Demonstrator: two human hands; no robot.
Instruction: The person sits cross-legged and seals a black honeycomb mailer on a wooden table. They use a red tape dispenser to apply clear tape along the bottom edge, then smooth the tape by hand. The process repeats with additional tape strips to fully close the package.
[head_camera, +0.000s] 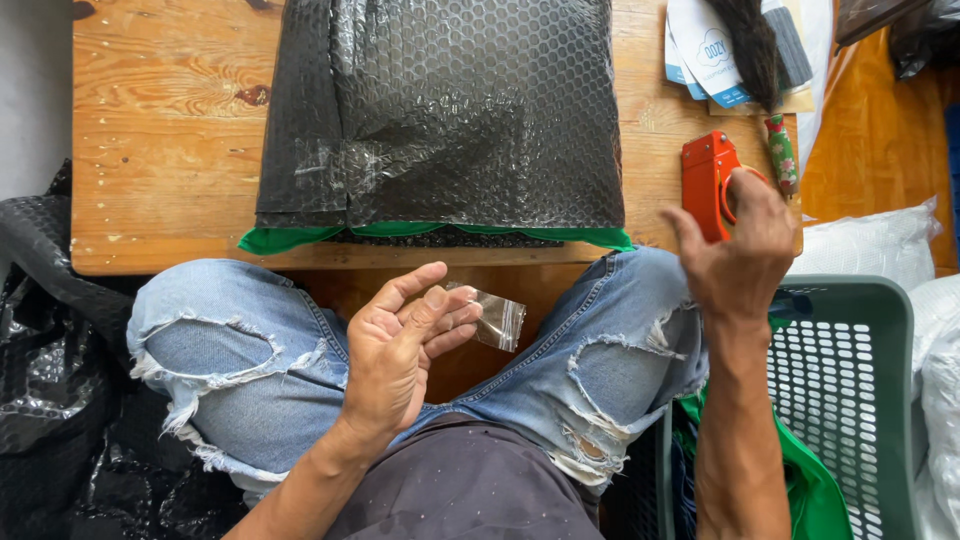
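A parcel wrapped in black bubble wrap (440, 110), with a green edge showing underneath, lies on the wooden table (165, 130). My left hand (400, 345) hovers over my lap and pinches a short strip of clear tape (497, 320) between its fingertips. My right hand (740, 240) rests at the table's right edge, its fingers on a red tape dispenser (708, 180).
A green plastic basket (850, 380) with green cloth in it stands at my right. Black plastic bags (50, 380) pile up at the left. Paper cards and a dark brush (745, 45) lie at the table's far right corner. White bags (880, 240) sit beyond the basket.
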